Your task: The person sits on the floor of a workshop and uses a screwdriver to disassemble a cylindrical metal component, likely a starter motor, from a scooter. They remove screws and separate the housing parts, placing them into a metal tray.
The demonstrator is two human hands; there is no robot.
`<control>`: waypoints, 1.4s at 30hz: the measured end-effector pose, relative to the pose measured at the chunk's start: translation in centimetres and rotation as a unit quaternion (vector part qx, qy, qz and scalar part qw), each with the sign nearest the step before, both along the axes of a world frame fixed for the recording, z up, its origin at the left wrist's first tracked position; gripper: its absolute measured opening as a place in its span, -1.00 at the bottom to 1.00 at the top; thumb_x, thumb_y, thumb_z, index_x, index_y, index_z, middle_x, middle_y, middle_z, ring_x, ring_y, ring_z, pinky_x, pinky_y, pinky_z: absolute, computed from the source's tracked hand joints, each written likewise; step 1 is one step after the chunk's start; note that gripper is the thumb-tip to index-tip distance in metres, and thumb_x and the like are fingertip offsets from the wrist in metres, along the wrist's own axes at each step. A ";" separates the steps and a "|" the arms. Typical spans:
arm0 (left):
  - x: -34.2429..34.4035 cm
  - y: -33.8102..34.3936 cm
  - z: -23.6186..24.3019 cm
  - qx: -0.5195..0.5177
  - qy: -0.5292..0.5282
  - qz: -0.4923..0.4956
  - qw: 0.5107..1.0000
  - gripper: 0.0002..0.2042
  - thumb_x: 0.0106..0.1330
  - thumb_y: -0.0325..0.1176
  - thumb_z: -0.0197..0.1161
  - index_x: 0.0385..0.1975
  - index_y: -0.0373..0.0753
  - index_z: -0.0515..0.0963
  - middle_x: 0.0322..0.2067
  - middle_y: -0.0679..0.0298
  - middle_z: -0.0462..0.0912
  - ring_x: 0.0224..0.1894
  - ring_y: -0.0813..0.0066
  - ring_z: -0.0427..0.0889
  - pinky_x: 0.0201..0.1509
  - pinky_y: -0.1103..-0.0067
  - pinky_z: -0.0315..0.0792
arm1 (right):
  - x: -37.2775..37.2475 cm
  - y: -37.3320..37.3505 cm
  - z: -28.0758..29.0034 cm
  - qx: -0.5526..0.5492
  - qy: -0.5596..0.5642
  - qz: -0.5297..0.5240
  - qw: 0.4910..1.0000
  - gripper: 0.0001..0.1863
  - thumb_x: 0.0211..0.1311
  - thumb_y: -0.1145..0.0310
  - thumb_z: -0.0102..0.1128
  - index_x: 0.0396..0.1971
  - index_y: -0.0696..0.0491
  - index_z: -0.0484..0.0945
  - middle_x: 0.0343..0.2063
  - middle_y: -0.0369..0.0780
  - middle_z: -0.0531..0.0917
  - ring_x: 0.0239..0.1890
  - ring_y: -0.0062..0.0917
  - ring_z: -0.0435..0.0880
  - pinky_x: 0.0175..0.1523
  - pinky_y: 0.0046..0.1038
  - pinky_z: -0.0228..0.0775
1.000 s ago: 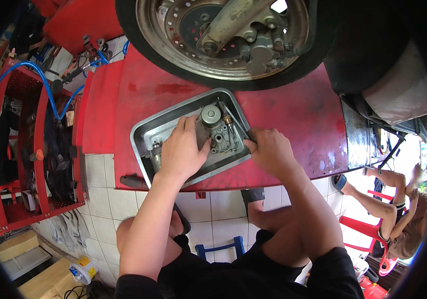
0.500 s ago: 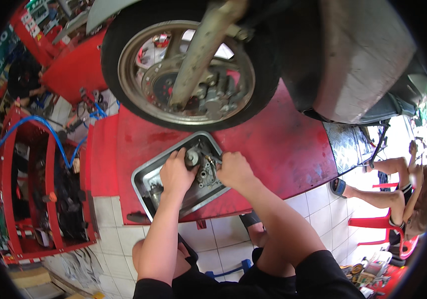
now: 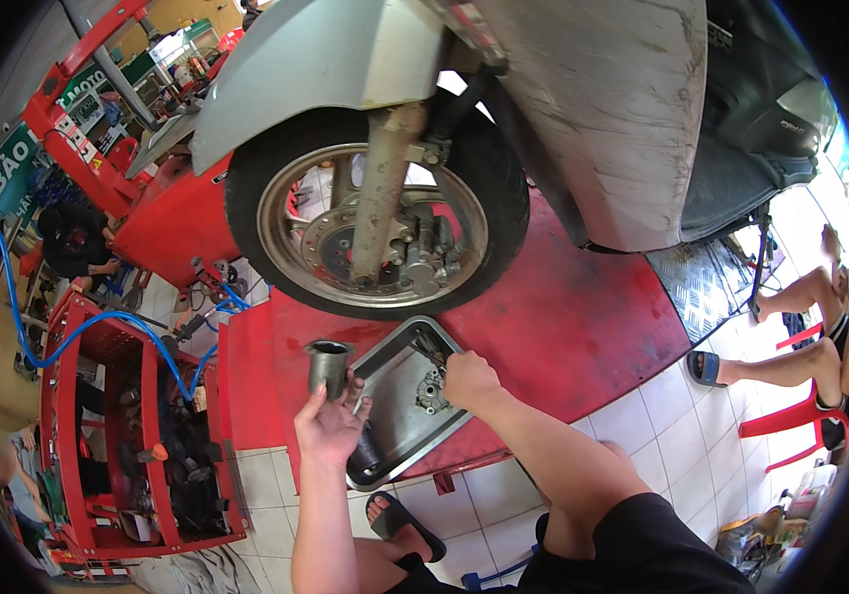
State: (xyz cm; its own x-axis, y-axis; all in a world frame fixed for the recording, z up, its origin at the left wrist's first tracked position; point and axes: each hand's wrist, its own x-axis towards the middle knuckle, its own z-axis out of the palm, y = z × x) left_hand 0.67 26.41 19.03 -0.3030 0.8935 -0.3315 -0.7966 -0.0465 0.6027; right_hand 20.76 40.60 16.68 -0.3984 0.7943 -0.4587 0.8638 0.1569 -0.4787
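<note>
My left hand (image 3: 330,426) holds up a short grey metal cylinder (image 3: 328,367), raised just left of a grey metal tray (image 3: 397,428). The tray sits on the edge of a red lift platform (image 3: 563,327) and holds small metal parts (image 3: 431,392). My right hand (image 3: 469,378) reaches into the tray's far corner, fingers closed on a thin dark part that I cannot make out. Directly beyond the tray stands a scooter's front wheel (image 3: 377,226) with its brake disc and fork.
A red tool trolley (image 3: 127,445) with a blue air hose (image 3: 68,332) stands at my left. Another person's legs (image 3: 791,337) and a red plastic stool (image 3: 791,421) are at the right on the white tiled floor. A second person crouches far left.
My left hand has lifted the metal cylinder out of the tray and up to the left. My view has tilted up, showing the whole wheel and scooter body.
</note>
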 end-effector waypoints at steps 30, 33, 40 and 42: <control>4.4 1.1 1.2 -0.053 0.601 0.035 0.797 -0.71 -0.05 -0.43 0.58 -0.36 -0.33 0.62 -0.44 0.25 0.72 -0.35 0.55 0.66 -0.15 0.56 0.54 | 0.5 -1.9 9.7 0.345 0.458 -0.060 0.817 -0.62 0.29 0.43 0.28 -0.69 0.19 0.38 -0.83 -0.13 0.33 -0.81 -0.48 0.22 -0.63 -0.37 0.08; 4.7 0.9 1.0 -0.039 0.644 0.053 0.762 -0.68 -0.06 -0.43 0.58 -0.31 -0.35 0.64 -0.40 0.21 0.74 -0.31 0.50 0.70 -0.12 0.53 0.55 | 1.0 -2.4 9.7 0.314 0.469 -0.071 0.822 -0.61 0.30 0.42 0.27 -0.70 0.19 0.40 -0.83 -0.16 0.35 -0.79 -0.58 0.24 -0.63 -0.39 0.09; 5.7 1.4 0.6 -0.056 0.610 0.025 0.790 -0.65 -0.07 -0.44 0.61 -0.27 -0.34 0.65 -0.35 0.23 0.75 -0.29 0.53 0.69 -0.07 0.54 0.55 | 1.2 -3.3 10.5 0.238 0.496 -0.089 0.830 -0.66 0.32 0.38 0.24 -0.66 0.20 0.54 -0.81 -0.24 0.48 -0.76 -0.66 0.42 -0.59 -0.47 0.20; 6.1 1.6 0.7 -0.053 0.585 0.020 0.809 -0.66 -0.06 -0.45 0.61 -0.27 -0.33 0.65 -0.35 0.26 0.75 -0.28 0.57 0.68 -0.07 0.55 0.55 | 1.1 -3.2 10.5 0.230 0.496 -0.094 0.832 -0.66 0.32 0.37 0.24 -0.65 0.20 0.55 -0.81 -0.24 0.50 -0.75 -0.66 0.44 -0.58 -0.47 0.22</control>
State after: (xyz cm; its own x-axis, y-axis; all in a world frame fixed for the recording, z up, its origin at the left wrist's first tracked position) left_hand 6.78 28.05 19.70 -0.4930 0.8604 0.1290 0.3235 0.0437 0.9452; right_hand 21.86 37.40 27.13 -0.2491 0.8856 0.3921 0.1084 0.4278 -0.8974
